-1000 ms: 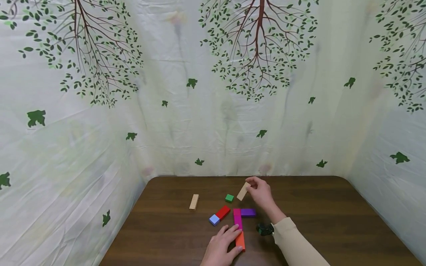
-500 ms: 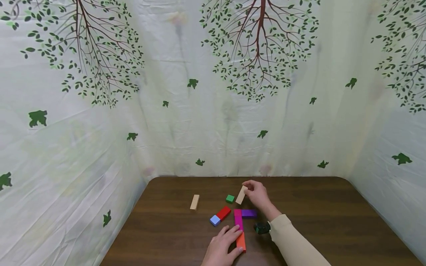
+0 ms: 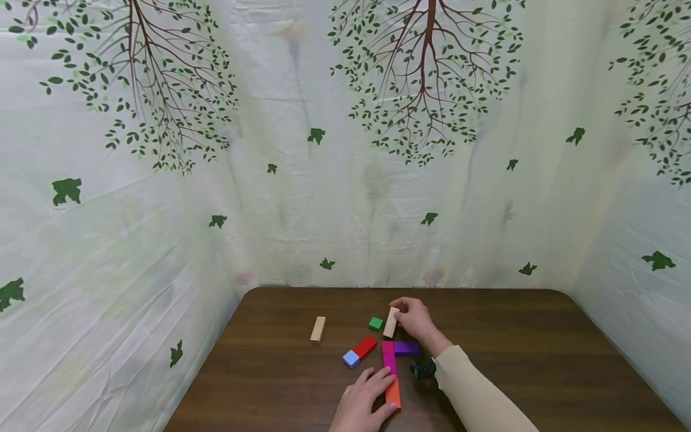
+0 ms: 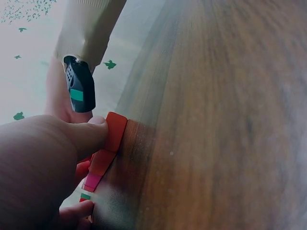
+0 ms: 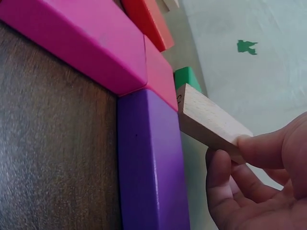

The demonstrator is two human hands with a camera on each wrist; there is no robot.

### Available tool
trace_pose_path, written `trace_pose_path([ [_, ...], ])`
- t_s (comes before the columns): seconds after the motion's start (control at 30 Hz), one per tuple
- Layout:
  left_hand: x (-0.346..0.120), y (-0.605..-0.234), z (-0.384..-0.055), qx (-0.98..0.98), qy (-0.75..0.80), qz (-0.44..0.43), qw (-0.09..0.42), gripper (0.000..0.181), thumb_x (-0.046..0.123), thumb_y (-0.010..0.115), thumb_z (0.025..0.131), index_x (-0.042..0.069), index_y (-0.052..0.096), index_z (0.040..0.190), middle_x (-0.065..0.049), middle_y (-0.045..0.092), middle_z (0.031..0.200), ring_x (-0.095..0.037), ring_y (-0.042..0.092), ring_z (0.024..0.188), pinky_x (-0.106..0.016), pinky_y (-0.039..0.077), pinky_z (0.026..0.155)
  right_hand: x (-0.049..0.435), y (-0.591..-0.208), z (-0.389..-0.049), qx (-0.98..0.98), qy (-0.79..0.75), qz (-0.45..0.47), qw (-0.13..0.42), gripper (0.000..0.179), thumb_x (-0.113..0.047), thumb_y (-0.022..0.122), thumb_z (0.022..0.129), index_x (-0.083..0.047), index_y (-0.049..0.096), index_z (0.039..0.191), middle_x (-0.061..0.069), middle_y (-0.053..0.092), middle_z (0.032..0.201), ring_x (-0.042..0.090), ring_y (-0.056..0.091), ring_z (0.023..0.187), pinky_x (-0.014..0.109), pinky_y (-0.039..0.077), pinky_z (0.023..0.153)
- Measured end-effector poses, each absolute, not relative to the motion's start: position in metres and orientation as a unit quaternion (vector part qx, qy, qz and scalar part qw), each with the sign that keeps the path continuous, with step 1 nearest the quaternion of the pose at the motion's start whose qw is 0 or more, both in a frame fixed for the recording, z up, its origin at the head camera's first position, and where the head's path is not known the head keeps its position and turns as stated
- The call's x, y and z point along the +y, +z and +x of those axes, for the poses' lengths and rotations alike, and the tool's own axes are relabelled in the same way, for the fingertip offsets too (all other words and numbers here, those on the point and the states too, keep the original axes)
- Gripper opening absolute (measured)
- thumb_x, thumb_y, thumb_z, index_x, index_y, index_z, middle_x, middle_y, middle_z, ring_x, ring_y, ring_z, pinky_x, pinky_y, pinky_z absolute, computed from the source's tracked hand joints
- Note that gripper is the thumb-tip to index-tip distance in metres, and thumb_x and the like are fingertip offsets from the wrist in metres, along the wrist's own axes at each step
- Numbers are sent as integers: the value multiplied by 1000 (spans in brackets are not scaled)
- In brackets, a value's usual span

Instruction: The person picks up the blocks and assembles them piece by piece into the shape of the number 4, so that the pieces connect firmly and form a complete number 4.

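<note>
My right hand (image 3: 414, 317) pinches a plain wooden block (image 3: 391, 322) between thumb and fingers. In the right wrist view, this wooden block (image 5: 211, 117) tilts, its end close to the corner where the magenta block (image 5: 91, 43) meets the purple block (image 5: 153, 163); whether they touch is unclear. My left hand (image 3: 360, 401) rests along the left side of the orange block (image 3: 393, 395), fingers fairly straight, the forefinger reaching the magenta block (image 3: 388, 357). In the left wrist view, its thumb touches the orange block (image 4: 115, 132); the other fingers are partly hidden.
A green block (image 3: 375, 324) lies just left of the held one. Red (image 3: 364, 347) and light blue blocks (image 3: 351, 359) touch end to end at an angle. Another plain wooden block (image 3: 318, 329) lies farther left. A leaf-printed curtain (image 3: 372, 240) surrounds the brown table (image 3: 513, 360).
My right hand has brought the wooden block nearer, down toward the far end of the magenta block, and turned it more upright in view. The left hand stays in place against the blocks.
</note>
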State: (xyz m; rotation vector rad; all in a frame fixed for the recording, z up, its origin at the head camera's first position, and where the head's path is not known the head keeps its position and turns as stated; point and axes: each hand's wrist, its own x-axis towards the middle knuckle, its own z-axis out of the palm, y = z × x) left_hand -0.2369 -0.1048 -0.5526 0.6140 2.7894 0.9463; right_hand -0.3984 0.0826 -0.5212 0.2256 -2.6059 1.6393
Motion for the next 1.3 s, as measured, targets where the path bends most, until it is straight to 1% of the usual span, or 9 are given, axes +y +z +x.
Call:
trace_pose_path([
  [0.13,-105,-556,-239,926,310,204,67,55,57,62,93,35,57,143,17,47,150,-34,39,141,-65,38,99,82,-522,-399,-850,521,77,18,23,4,64,93,2,70,115,9,66,95,19,62,77,33,54,67],
  [0.33,-105,-557,-239,927,307,206,64,55,58,62,93,36,57,143,17,47,150,-33,39,141,-65,39,99,81,-523,-399,-853,516,82,6,23,4,63,93,3,70,115,10,66,95,20,62,77,33,54,67],
  [0.57,-105,-556,-238,927,308,204,65,55,58,62,93,36,57,143,17,47,150,-33,39,141,-65,39,99,81,-525,-398,-855,510,94,-14,24,0,62,95,1,70,118,10,67,104,20,63,87,36,56,73],
  [1.0,-105,-555,-238,928,305,205,59,54,57,63,93,36,58,142,17,48,149,-33,40,140,-64,40,98,80,-530,-400,-862,494,110,-16,24,0,64,95,-1,72,117,9,68,105,20,62,84,36,54,72],
  [1.3,-106,-555,-236,927,307,208,56,53,56,61,94,36,57,143,17,47,150,-32,40,141,-63,40,98,78,-529,-400,-873,475,113,-19,24,-2,65,93,-3,73,116,8,69,107,21,61,91,39,53,78],
])
